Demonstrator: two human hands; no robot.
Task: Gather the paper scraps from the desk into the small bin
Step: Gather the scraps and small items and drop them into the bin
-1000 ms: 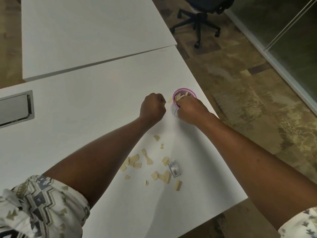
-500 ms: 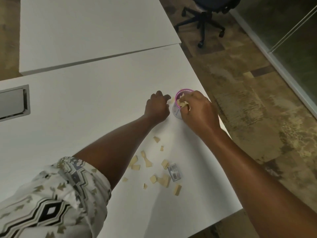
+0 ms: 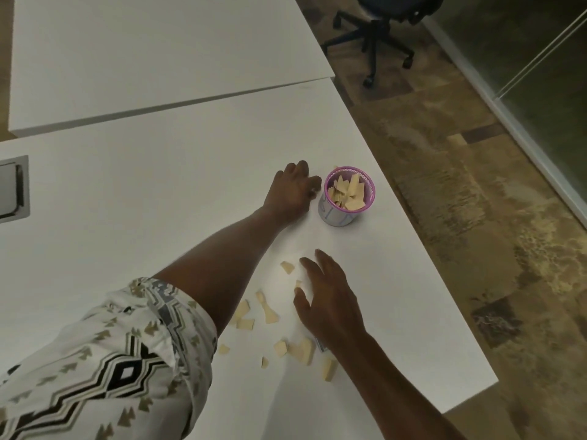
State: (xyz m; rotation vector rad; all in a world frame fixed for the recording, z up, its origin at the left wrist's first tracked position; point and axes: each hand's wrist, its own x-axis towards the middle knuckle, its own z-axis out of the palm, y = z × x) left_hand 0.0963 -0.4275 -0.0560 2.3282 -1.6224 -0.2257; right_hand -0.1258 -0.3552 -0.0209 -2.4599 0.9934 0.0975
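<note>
The small bin (image 3: 348, 214), purple-rimmed, is being left standing upright near the right edge of the white desk (image 3: 158, 201), and it is being seen partly filled with pale paper scraps (image 3: 346, 193). Half a second ago its mouth was being covered by the right hand (image 3: 328, 300); now that hand is being held well back from it, nearer the person, with the fingers spread wide and nothing being gripped. It is being held over the loose scraps (image 3: 270, 312) that are lying scattered on the desk, and one scrap is being shown just beside its thumb; whether it is being touched cannot be told.

The left hand (image 3: 293, 193) is being kept just left of the bin, much as in the earlier pictures, with its fingers loosely bent onto the desk and nothing being seen in them. Whether the bin's wall is being touched by the fingertips cannot be told.

A small grey object (image 3: 320, 344), shown whole earlier, is now being mostly hidden under the right wrist. A patterned sleeve (image 3: 127, 360) is being shown on the left arm, and an office chair (image 3: 374, 33) is being seen on the floor beyond the desk.
</note>
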